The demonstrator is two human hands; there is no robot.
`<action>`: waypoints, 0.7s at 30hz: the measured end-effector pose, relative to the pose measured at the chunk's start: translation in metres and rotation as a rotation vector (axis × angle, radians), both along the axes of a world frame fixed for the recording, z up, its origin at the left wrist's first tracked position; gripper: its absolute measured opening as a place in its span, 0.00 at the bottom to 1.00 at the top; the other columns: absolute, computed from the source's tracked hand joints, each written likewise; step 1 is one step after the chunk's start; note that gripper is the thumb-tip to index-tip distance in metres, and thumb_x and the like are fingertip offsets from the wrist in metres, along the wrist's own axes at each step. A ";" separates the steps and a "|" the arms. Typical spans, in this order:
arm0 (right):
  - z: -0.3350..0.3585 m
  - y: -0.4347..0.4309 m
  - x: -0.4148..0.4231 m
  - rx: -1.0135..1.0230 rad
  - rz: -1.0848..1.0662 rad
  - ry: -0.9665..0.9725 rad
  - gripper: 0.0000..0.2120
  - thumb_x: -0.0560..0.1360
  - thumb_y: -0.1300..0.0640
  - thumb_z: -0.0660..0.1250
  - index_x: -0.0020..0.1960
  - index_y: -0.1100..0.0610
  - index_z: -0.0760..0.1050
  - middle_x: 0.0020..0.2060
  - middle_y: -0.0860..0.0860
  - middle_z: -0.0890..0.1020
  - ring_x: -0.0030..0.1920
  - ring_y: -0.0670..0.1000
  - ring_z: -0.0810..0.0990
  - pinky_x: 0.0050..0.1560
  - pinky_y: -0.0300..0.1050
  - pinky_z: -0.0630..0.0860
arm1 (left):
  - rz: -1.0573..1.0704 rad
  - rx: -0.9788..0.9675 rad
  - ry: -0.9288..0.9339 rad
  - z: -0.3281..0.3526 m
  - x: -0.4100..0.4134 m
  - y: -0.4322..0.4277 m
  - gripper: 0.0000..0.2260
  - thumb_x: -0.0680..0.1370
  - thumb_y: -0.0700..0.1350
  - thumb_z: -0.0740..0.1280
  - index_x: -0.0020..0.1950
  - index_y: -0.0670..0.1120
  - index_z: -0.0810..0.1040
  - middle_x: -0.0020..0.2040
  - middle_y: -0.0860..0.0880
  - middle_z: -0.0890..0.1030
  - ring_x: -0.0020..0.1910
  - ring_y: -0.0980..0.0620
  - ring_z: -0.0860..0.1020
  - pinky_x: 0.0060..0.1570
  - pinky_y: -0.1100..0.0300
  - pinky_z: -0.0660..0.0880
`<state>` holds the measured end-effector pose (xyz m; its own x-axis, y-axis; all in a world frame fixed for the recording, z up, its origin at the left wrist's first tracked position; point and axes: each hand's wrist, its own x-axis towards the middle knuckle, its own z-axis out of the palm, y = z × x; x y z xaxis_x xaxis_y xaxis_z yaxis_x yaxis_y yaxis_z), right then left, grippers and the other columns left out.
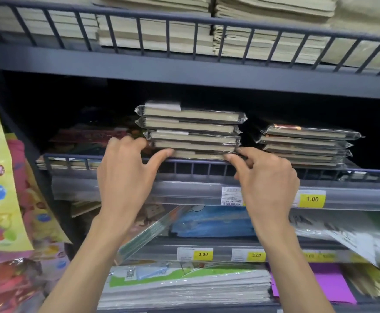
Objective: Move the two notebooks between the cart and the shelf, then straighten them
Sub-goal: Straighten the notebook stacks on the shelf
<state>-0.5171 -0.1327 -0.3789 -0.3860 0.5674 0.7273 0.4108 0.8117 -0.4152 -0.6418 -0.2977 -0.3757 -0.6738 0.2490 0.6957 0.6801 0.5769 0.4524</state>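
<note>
Hands point(125, 170) point(265, 177) flanking notebook stack point(193, 132)

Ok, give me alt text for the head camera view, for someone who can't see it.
Two bare hands, left hand and right hand, press against the ends of a stack of wrapped notebooks on a dark shelf. A shorter stack sits to its right, with yellow price tags below.

two bare forearms, no sleeves; left hand point(125, 175), right hand point(268, 184) ungloved, no rings or watch.
</note>
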 end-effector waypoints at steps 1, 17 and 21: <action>-0.001 -0.003 -0.004 -0.005 -0.007 -0.006 0.13 0.76 0.40 0.68 0.49 0.48 0.84 0.27 0.49 0.82 0.32 0.55 0.80 0.30 0.43 0.71 | 0.029 -0.026 0.004 -0.002 -0.004 -0.001 0.22 0.74 0.63 0.68 0.39 0.43 0.77 0.35 0.50 0.72 0.45 0.46 0.69 0.35 0.54 0.63; -0.005 -0.011 0.009 -0.154 0.031 -0.050 0.22 0.76 0.40 0.67 0.62 0.52 0.81 0.27 0.45 0.82 0.38 0.49 0.83 0.38 0.46 0.79 | -0.155 -0.104 -0.162 0.008 -0.014 -0.023 0.26 0.73 0.63 0.69 0.59 0.42 0.84 0.54 0.46 0.83 0.62 0.43 0.76 0.55 0.48 0.75; 0.003 -0.008 0.008 -0.179 0.090 -0.046 0.21 0.77 0.40 0.65 0.61 0.51 0.81 0.29 0.45 0.83 0.40 0.48 0.83 0.39 0.43 0.75 | -0.170 -0.144 -0.235 0.011 -0.017 -0.021 0.17 0.75 0.62 0.67 0.40 0.49 0.83 0.39 0.49 0.80 0.50 0.45 0.76 0.43 0.51 0.74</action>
<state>-0.5086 -0.1403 -0.3757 -0.4720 0.6473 0.5986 0.3616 0.7613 -0.5382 -0.6591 -0.3186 -0.3651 -0.7520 0.4565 0.4755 0.6591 0.5336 0.5301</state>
